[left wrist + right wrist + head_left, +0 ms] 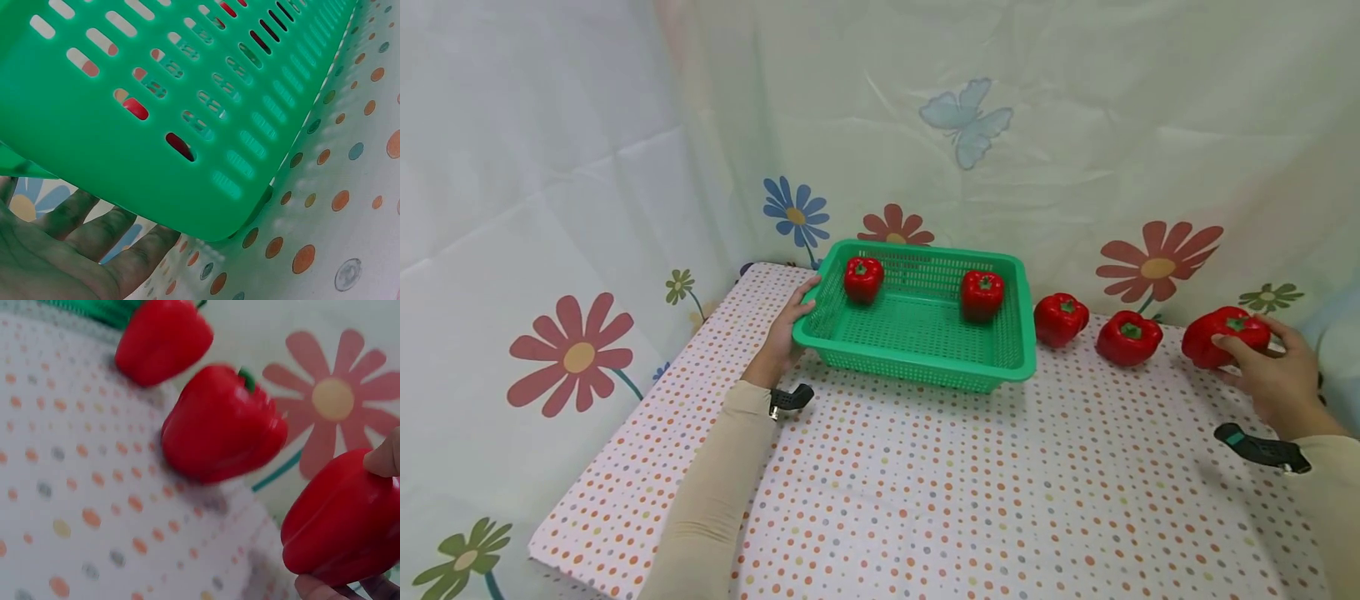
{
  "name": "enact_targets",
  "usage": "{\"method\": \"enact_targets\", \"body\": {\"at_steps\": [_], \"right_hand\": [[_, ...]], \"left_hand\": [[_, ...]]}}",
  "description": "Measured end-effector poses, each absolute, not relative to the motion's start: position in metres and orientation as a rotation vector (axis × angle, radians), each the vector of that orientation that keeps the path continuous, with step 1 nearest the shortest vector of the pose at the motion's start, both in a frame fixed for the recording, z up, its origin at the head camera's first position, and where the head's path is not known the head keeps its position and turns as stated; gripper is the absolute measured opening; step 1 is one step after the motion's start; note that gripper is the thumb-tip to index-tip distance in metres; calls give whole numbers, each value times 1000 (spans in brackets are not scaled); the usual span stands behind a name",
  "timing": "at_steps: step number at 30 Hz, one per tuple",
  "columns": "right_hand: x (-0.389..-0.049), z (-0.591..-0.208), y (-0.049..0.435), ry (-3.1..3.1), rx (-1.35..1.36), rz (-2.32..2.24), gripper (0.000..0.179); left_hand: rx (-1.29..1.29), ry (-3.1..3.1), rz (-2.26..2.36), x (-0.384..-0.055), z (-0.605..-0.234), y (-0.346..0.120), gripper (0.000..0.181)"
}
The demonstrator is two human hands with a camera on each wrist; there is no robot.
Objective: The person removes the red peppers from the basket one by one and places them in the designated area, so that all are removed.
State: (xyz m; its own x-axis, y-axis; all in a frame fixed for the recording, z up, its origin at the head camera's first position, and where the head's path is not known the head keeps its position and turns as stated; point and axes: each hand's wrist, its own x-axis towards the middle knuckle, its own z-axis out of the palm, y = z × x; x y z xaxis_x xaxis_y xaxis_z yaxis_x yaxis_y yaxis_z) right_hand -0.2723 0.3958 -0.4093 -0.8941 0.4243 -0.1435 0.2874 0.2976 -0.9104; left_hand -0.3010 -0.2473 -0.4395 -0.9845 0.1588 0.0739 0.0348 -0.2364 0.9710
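Note:
A red bell pepper with a green stem is held between the thumb and fingers of my right hand, at the far right. In the right wrist view the thumb lies on that pepper's upper side, with fingertips below. My left hand touches the left side of a green slotted basket. The left wrist view shows its fingers extended against the basket's outer wall. Inside the basket are two red peppers, one at the left and another at the right.
Two more red peppers, a nearer one and one by the basket, stand between the basket and my right hand. A dotted cloth covers the table. Behind it hangs a flowered curtain.

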Motion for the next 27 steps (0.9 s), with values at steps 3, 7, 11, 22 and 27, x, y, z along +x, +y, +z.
{"method": "enact_targets", "body": {"at_steps": [3,7,11,22,27], "right_hand": [[-274,-418,401,-2441,-708,1626,79],[-274,-424,403,-2444,-735,1615,76],[-273,-426,403,-2420,-717,1664,79],[-276,-429,401,-2504,-691,1656,87],[-271,-421,396,-2533,-699,1676,90]], "left_hand": [[256,1897,2398,-300,-439,-248,49],[264,1905,2397,-299,-437,-247,49],[266,1912,2391,-299,-437,-247,49],[244,1916,2385,-300,-438,-247,49],[247,1907,2386,-300,-439,-247,49]]}}
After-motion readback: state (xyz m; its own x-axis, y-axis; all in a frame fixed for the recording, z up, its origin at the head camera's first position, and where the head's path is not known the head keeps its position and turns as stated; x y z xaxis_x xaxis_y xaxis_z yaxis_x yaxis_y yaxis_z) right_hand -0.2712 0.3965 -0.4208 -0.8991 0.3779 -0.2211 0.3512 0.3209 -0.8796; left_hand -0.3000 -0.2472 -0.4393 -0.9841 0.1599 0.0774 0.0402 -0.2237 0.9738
